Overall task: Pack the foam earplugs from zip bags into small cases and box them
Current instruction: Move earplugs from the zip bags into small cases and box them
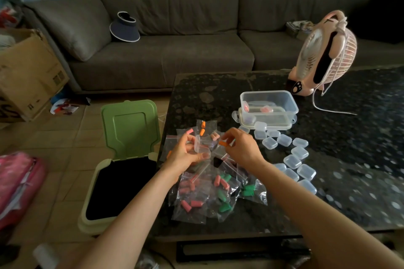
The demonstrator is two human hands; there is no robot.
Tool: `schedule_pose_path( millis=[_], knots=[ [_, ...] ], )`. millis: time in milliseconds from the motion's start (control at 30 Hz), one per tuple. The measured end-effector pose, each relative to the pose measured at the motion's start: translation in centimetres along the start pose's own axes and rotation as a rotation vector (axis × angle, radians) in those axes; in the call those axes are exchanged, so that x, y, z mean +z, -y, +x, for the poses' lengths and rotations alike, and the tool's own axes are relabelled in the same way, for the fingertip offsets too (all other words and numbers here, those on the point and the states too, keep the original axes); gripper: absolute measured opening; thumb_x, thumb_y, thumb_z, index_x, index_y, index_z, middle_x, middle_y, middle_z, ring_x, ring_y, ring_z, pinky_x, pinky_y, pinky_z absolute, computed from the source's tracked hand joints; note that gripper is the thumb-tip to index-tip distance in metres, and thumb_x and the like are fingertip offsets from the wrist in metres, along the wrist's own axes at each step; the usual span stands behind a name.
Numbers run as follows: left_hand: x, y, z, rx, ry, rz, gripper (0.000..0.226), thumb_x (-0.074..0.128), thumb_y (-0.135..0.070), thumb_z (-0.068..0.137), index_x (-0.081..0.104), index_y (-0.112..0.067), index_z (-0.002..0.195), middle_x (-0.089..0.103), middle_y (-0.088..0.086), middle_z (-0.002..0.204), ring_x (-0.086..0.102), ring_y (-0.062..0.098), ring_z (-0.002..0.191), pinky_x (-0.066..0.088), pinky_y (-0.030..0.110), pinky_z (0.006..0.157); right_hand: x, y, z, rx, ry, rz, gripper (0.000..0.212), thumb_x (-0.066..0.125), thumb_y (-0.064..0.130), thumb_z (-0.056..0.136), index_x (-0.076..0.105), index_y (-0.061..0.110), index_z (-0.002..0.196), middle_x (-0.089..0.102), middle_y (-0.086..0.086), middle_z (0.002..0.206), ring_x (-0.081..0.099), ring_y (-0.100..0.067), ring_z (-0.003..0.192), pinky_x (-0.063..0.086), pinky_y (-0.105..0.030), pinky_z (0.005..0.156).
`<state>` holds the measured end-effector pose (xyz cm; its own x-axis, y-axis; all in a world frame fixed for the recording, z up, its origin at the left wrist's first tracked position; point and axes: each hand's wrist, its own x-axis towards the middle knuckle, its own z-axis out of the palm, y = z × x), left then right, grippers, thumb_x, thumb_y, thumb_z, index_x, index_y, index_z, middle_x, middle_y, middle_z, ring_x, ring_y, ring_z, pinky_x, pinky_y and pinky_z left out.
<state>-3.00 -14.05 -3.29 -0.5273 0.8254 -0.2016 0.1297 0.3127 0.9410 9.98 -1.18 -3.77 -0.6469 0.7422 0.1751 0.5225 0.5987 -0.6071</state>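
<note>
My left hand (pixel 185 153) holds a small clear case (pixel 200 145), lid open, above a pile of zip bags (pixel 209 192) with pink, green and orange earplugs. Just to the right of the case, my right hand (pixel 240 147) pinches an orange earplug (pixel 223 143). More bags with orange and pink plugs (pixel 203 130) lie behind the hands. Several shut clear cases (pixel 293 159) are scattered on the dark table to the right. A clear plastic box (pixel 270 100) at the back holds a few filled cases and sits on its lid.
A pink desk fan (pixel 323 54) with a cord stands at the table's back right. A green-lidded bin (pixel 122 159) stands open on the floor left of the table. A grey sofa, a cardboard box (pixel 28 72) and a pink bag (pixel 19 183) surround the area.
</note>
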Motion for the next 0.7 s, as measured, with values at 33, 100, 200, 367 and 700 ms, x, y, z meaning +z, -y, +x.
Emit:
schedule_pose_path(
  millis=[33,100,200,367,700],
  knots=[
    [0.1,-0.2,0.0,0.02,0.005,-0.012,0.089,0.08,-0.042,0.052,0.042,-0.017,0.129,0.063,-0.019,0.106,0.055,0.017,0.115,0.034,0.05,0.106,-0.6,0.4,0.0,-0.017,-0.011,0.087,0.012,0.068,0.016,0.085,0.064,0.013,0.095,0.063,0.0,0.096,0.06,-0.016,0.083,0.049,-0.02,0.068],
    [0.3,-0.6,-0.1,0.075,0.022,-0.059,0.074,0.08,-0.037,0.053,0.048,-0.017,0.117,0.057,-0.027,0.1,0.056,0.016,0.113,0.038,0.048,0.104,-1.7,1.6,-0.4,-0.076,0.004,0.261,0.01,0.072,0.016,0.081,0.066,0.012,0.089,0.065,0.0,0.092,0.059,-0.01,0.076,0.045,-0.011,0.062],
    [0.7,-0.9,-0.3,0.134,0.037,-0.123,0.04,0.077,-0.012,0.069,0.048,-0.019,0.096,0.061,-0.017,0.093,0.063,0.003,0.09,0.051,0.028,0.088,-2.5,2.8,-1.5,-0.19,0.043,0.307,0.009,0.074,0.014,0.078,0.069,0.018,0.085,0.064,0.002,0.092,0.057,-0.006,0.074,0.047,-0.012,0.065],
    [1.0,-1.1,-0.8,0.181,0.03,-0.193,0.037,0.075,-0.006,0.072,0.05,-0.018,0.095,0.067,-0.006,0.09,0.065,0.002,0.084,0.053,0.022,0.074,-2.5,3.0,-2.4,-0.281,0.038,0.209,0.013,0.074,0.012,0.079,0.074,0.019,0.091,0.057,0.006,0.09,0.054,-0.003,0.072,0.046,-0.011,0.066],
    [0.9,-1.0,-0.9,0.132,0.109,-0.373,0.047,0.075,-0.01,0.066,0.048,-0.011,0.103,0.068,0.004,0.098,0.067,0.017,0.09,0.054,0.028,0.078,-2.9,2.8,-2.2,-0.463,-0.035,0.069,0.024,0.07,0.002,0.08,0.076,0.017,0.097,0.053,0.001,0.089,0.05,-0.007,0.071,0.041,-0.009,0.062]
  ],
)
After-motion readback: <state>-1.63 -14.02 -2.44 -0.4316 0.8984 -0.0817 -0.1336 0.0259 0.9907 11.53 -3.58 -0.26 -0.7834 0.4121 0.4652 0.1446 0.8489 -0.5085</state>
